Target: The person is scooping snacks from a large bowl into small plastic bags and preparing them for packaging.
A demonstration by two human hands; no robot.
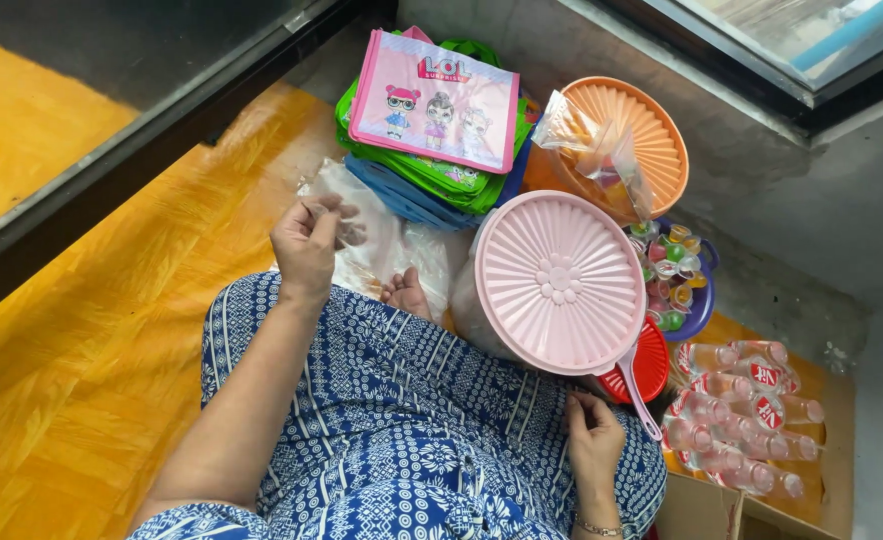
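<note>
A yellow wooden floor (92, 340) is seen from above, and on it a person is seated in a blue and white patterned garment (402, 430) that fills the near middle of the view. A bare foot (407, 293) shows at the garment's far edge.

Just right of the foot, a round pink ribbed lid (559, 282) is seen lying over a container, with a thin pink handle running from under its near right edge. An orange ribbed lid (637, 135) is set farther back and to the right, and a clear plastic bag (597, 150) with coloured contents lies partly over it. At the far middle, a stack of flat bags is piled: a pink bag with cartoon dolls (434, 100) on top, green bags (432, 172) beneath it and blue ones lowest.

At the right, clear bottles with pink caps (742, 405) are laid together in a cardboard box (702, 510). Between them and the pink lid, part of a red basket (647, 365) is visible. Beyond it, small coloured jelly cups (670, 275) are heaped in a blue dish.

Crumpled clear plastic (387, 245) is spread on the floor on the far side of the foot. The left hand (310, 245) is raised over this plastic, its fingertips pinched together on something small that cannot be made out. The right hand (592, 435) is held near the pink handle's end, its fingers curled loosely; whether anything is gripped cannot be told.
</note>
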